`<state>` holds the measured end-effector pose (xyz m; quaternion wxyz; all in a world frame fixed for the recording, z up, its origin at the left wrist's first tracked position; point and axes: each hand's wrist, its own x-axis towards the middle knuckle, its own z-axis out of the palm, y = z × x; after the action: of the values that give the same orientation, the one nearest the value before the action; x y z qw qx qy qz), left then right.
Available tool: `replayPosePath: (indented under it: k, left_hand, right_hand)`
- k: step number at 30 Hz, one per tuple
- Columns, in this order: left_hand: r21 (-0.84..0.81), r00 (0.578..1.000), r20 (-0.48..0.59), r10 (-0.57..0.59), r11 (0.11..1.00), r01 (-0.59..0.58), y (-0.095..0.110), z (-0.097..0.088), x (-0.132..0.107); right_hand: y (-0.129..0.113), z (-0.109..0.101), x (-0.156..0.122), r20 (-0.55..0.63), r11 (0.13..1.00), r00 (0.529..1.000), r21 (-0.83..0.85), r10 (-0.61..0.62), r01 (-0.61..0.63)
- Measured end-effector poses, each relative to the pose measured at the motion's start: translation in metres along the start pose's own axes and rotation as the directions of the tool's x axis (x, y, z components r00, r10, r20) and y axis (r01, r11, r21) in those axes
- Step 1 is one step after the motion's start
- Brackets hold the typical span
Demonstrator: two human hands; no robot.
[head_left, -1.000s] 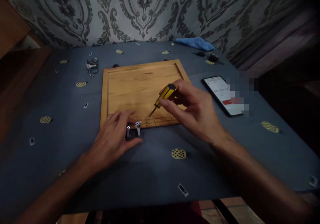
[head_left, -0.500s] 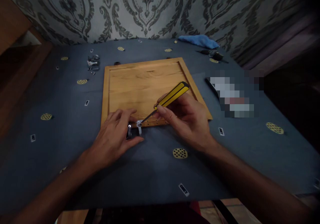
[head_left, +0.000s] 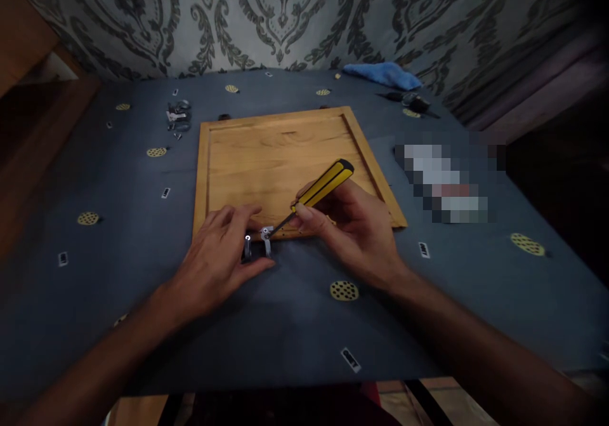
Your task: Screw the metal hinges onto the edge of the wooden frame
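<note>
A yellow-and-black screwdriver (head_left: 326, 183) is gripped in my right hand (head_left: 361, 235), its handle slanting up to the right. Its tip meets a small metal bracket (head_left: 266, 239) with screws, at the near edge of a framed wooden panel (head_left: 276, 166). My left hand (head_left: 214, 242) curls around this hardware, thumb below and fingers above, steadying it against the panel edge. Partly behind the left fingers is a second metal arm with a bright screw head (head_left: 247, 239). A row of small holes runs along the panel edge just right of the bracket.
Several loose metal fittings (head_left: 178, 116) and small screws lie at the back left. A blue cloth (head_left: 383, 75) and a dark tool (head_left: 412, 101) are at the back right. A blurred-out object (head_left: 442, 181) lies right of the panel. Patterned cloth covers the table (head_left: 118, 286).
The screwdriver handle has shifted slightly left and down, with my right hand moving along with it. My left hand stays in place on the bracket. The view has shifted slightly.
</note>
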<state>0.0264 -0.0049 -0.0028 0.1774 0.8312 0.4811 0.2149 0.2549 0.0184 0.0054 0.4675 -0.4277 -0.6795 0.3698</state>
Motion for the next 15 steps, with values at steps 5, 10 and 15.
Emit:
replayPosePath:
  k: [5,10,15]
  left_hand:
    - [0.001,1.000,0.006,0.004,1.000,-0.004,-0.0005,-0.0003,-0.0002]
    - [-0.002,1.000,0.006,-0.008,1.000,0.008,0.0000,-0.0006,0.0003]
    - [-0.022,1.000,0.006,-0.016,1.000,0.016,0.0004,-0.0011,0.0006]
  right_hand:
    - [-0.0005,0.0004,-0.0007,-0.010,0.999,0.999,-0.020,-0.036,0.036]
    - [-0.0016,0.0012,-0.0028,-0.001,0.991,0.994,-0.083,-0.110,0.109]
    - [-0.0035,0.0011,-0.0029,0.055,0.977,0.984,-0.127,-0.168,0.174]
